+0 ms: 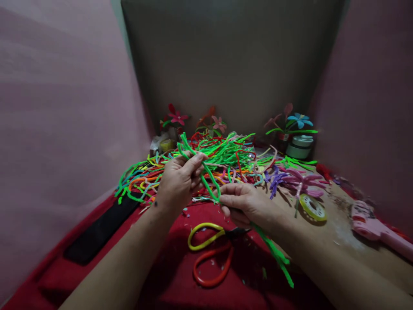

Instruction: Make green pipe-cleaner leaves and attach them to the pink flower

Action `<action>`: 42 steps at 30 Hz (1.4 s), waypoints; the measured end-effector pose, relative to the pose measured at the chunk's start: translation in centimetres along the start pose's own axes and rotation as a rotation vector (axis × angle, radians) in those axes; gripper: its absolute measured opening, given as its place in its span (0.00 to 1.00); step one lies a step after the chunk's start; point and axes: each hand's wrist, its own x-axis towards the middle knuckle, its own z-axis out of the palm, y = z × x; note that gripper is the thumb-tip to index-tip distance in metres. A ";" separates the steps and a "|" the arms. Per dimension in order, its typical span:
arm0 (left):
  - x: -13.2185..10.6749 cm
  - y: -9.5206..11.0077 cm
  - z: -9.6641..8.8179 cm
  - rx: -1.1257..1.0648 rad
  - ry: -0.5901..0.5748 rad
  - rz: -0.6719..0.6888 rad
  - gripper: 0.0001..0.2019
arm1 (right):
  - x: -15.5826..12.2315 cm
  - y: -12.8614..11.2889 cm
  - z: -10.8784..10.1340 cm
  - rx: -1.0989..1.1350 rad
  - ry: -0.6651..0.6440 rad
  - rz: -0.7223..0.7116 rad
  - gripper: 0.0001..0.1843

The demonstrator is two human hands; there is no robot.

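Note:
My left hand (180,181) pinches the upper part of a bright green pipe cleaner (209,178) with closed fingers. My right hand (247,204) grips the same green stem lower down; its loose ends stick out below my wrist toward the lower right. Both hands hover over a red cloth (174,275), just in front of a big heap of pipe cleaners in many colours (222,159). Scissors with one yellow and one red handle (209,252) lie on the cloth under my hands.
A purple-pink pipe-cleaner flower (301,181) and a roll of green tape (312,207) lie to the right. A pink glue gun (376,226) rests at far right. Finished flowers (177,117) and a blue flower (300,120) by a white jar (300,147) stand along the grey backboard.

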 end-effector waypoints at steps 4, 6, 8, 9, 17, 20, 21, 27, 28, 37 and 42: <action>0.5 0.1 -0.6 -0.073 -0.017 0.029 0.06 | 0.1 0.2 0.0 0.108 -0.016 -0.016 0.07; 0.6 0.1 -0.7 -0.100 -0.032 0.044 0.07 | 0.1 0.2 0.0 0.122 -0.013 -0.007 0.07; 0.7 0.1 -0.8 -0.127 -0.036 0.062 0.07 | 0.2 0.2 0.0 0.143 -0.003 -0.025 0.08; 0.7 0.1 -0.8 -0.137 -0.034 0.071 0.07 | 0.2 0.1 -0.1 0.168 0.011 -0.047 0.09; 1.3 -0.3 -1.0 -0.150 -0.079 0.045 0.04 | 0.6 0.0 -0.9 0.462 0.053 -0.216 0.07; 1.4 -0.5 -1.2 -0.149 -0.098 0.040 0.04 | 0.7 0.0 -1.1 0.499 0.034 -0.213 0.08; 1.4 -0.5 -1.2 -0.152 -0.105 0.037 0.05 | 0.7 0.0 -1.2 0.513 0.039 -0.220 0.08; 1.2 -0.7 -1.2 -0.154 -0.174 0.010 0.06 | 1.0 -0.1 -1.6 0.543 0.065 -0.241 0.07; 1.1 -0.6 -1.2 -0.154 -0.185 0.016 0.06 | 1.0 0.0 -1.6 0.535 0.070 -0.235 0.06; 1.2 0.5 -2.4 -0.145 -0.332 0.036 0.07 | 0.5 0.0 -1.5 0.500 -0.050 -0.150 0.07; 1.6 0.2 -2.6 -0.186 -0.303 0.055 0.06 | 0.5 0.0 -1.2 0.486 -0.006 -0.090 0.04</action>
